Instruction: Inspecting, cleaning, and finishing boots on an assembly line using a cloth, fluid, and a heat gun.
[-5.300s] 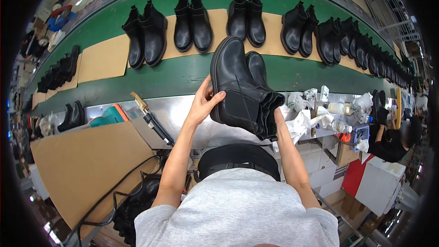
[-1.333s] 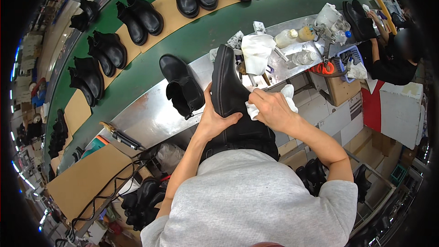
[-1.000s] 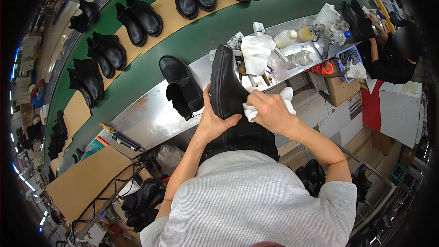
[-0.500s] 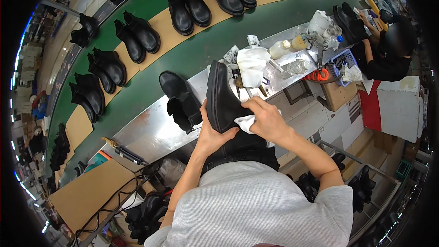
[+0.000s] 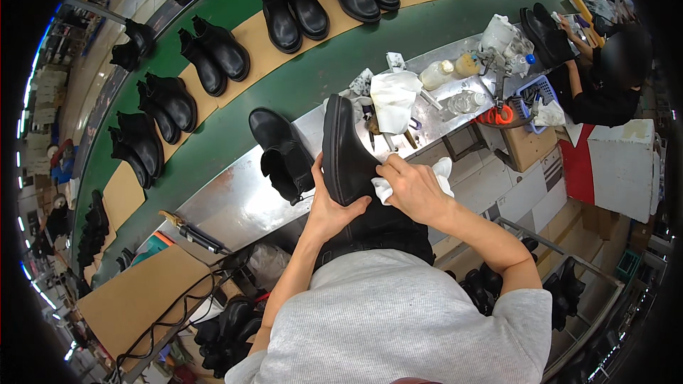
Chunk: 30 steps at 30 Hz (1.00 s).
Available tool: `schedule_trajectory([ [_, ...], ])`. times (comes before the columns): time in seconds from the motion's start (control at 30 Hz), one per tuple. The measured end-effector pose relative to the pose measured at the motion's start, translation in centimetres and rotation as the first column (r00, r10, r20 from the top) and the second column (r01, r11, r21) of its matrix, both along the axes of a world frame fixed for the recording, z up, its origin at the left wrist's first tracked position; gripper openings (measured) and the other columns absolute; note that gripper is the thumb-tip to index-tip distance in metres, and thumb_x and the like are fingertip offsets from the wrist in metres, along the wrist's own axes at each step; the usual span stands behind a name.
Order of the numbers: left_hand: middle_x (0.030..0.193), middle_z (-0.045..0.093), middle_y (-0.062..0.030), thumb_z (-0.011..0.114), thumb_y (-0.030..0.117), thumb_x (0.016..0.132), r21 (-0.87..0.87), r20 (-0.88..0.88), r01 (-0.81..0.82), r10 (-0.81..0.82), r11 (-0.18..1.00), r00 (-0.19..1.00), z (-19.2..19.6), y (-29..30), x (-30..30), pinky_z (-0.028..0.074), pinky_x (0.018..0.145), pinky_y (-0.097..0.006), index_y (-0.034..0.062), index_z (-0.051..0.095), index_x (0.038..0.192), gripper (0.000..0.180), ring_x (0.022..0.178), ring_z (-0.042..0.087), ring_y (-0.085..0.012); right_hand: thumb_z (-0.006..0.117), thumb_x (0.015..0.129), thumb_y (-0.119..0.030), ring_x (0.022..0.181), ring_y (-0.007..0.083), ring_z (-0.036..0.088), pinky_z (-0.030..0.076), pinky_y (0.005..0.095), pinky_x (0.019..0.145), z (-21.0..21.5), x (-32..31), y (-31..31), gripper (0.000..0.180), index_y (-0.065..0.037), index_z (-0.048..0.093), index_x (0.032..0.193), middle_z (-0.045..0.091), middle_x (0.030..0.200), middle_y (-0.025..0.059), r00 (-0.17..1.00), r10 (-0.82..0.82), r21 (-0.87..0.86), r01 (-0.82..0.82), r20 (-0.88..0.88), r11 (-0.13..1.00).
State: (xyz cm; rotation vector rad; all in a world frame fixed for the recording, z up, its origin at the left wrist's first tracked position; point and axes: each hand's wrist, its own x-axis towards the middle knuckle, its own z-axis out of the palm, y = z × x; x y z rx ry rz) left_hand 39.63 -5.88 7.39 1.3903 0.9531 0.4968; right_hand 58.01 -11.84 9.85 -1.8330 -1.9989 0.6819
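Observation:
A black ankle boot (image 5: 347, 153) is held up in front of me, toe pointing away and its sole edge toward the left. My left hand (image 5: 333, 210) grips it around the heel end, thumb across the near side. A white cloth (image 5: 384, 190) is bunched in my right hand (image 5: 415, 188), which is closed on it beside the boot's upper; part of the cloth sticks out past the knuckles. The matching black boot (image 5: 279, 149) lies on the metal bench edge (image 5: 235, 203) just left of the held one.
Pairs of black boots (image 5: 293, 11) line a brown paper strip on the green conveyor (image 5: 235, 110). A white cloth pad (image 5: 395, 102), bottles (image 5: 435, 73), an orange coiled hose (image 5: 496, 116) and a blue basket (image 5: 538, 92) are at right. Another person (image 5: 612, 75) works beyond, handling boots.
My right hand has shifted slightly right and down along the boot with the cloth, and more of the cloth now shows behind it. The boot and my left hand stay almost still.

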Motion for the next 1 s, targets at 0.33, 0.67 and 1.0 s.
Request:
schedule_trajectory([
  [0.33, 0.115, 0.053, -0.02, 0.075, 0.007, 0.066, 0.026, -0.008, -0.019, 0.019, 0.999, 1.0, 0.2, -0.1, 0.1, 0.047, 0.09, -0.033, -0.0009, 0.002, 0.138, 0.103, 0.101, 0.059, -0.025, 0.069, 0.062, 0.0, 0.067, 0.034, 0.061, 0.05, 0.0416, 0.057, 0.1, -0.5, -0.2, 0.027, 0.0, 0.057, 0.086, 0.053, 0.087, 0.0121, 0.995, -0.022, 0.134, 0.035, -0.099, 0.99],
  [0.67, 0.115, 0.054, -0.0211, 0.075, 0.007, 0.067, 0.02, -0.005, -0.03, 0.03, 0.999, 1.0, 0.0, -0.5, 0.0, 0.046, 0.091, -0.034, -0.0009, 0.0, 0.138, 0.103, 0.102, 0.059, -0.0258, 0.069, 0.063, 0.0, 0.067, 0.0349, 0.059, 0.049, 0.0425, 0.056, 0.1, -0.6, -0.4, 0.024, 0.0, 0.055, 0.082, 0.051, 0.085, 0.0123, 0.993, -0.013, 0.131, 0.029, -0.121, 0.991],
  [1.0, 0.116, 0.052, -0.0202, 0.075, 0.007, 0.066, 0.085, -0.015, -0.056, 0.057, 0.995, 0.998, -0.4, -0.9, -0.3, 0.044, 0.093, -0.033, -0.0008, 0.002, 0.139, 0.102, 0.105, 0.057, -0.0256, 0.07, 0.066, -0.003, 0.067, 0.0361, 0.059, 0.048, 0.0439, 0.057, 0.1, -0.2, -0.9, 0.021, -0.001, 0.055, 0.08, 0.052, 0.084, 0.0124, 0.998, -0.046, 0.057, 0.049, -0.045, 0.997],
])
